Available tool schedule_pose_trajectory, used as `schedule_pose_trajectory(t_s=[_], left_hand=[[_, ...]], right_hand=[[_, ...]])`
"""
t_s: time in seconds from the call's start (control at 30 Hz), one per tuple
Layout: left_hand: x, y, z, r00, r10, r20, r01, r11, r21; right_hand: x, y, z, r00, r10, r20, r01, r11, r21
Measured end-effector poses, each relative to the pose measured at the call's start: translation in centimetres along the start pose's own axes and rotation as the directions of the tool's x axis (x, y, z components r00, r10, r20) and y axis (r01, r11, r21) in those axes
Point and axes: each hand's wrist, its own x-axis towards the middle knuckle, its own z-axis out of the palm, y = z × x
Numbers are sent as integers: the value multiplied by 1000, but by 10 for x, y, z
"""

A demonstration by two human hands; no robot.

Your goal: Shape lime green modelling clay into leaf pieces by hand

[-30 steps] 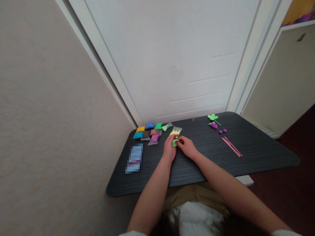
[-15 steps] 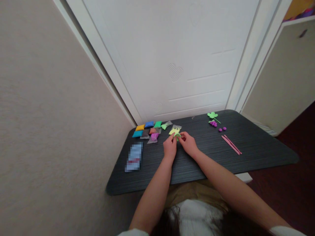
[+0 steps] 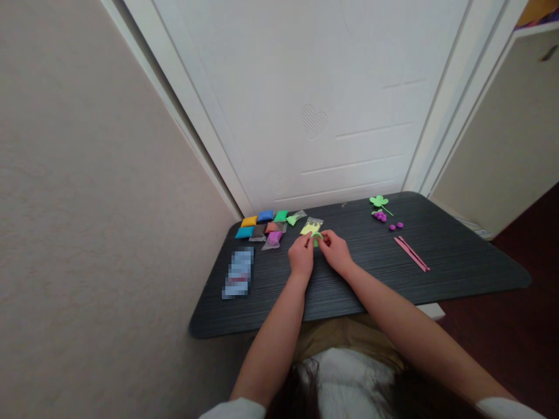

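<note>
Between my fingertips is a small piece of light green modelling clay [image 3: 317,238], bent in a curve. My left hand [image 3: 301,255] pinches its left side, and my right hand [image 3: 335,251] pinches its right side. Just beyond the fingers lies a bag of pale yellow clay [image 3: 311,226]. At the far right of the table rests a green clay leaf shape with a thin stem [image 3: 379,201]. Close by it are a cluster of purple clay balls [image 3: 380,216] and two loose purple balls [image 3: 396,226].
Several bags of coloured clay, among them a purple one [image 3: 273,239] and an orange one [image 3: 249,221], lie at the back left of the dark table [image 3: 358,297]. A blurred blue packet [image 3: 239,272] is nearer me. Pink clay tools [image 3: 411,254] lie to the right.
The green clay between my fingers now shows a more curved edge. Both hands stay pinched on it in nearly the same place, and the view has shifted slightly.
</note>
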Motion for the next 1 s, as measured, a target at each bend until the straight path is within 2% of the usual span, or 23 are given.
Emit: schedule_pose_trajectory(t_s=[0.33, 0.47, 0.63, 0.73, 0.87, 1.0], left_hand=[[1, -5, 3, 999, 50, -3, -49, 994, 96], [1, -6, 3, 997, 72, 41, -80, 972, 219], [3, -7, 0, 984, 156, 86, -177, 920, 350], [4, -9, -1, 978, 184, 93, -206, 895, 396], [4, -11, 0, 970, 203, 134, -241, 880, 409], [5, -13, 2, 976, 181, 122, -213, 912, 350]], right_hand=[[2, 1, -1, 999, 32, -24, -31, 999, 41], [3, 3, -1, 999, 48, -15, -48, 998, 40], [2, 0, -2, 999, 31, 7, -31, 999, 35], [3, -1, -2, 1000, -9, -14, 9, 998, 66], [4, 0, -2, 991, -121, -53, 124, 989, 74], [5, 3, -2, 988, -148, -37, 150, 987, 59]])
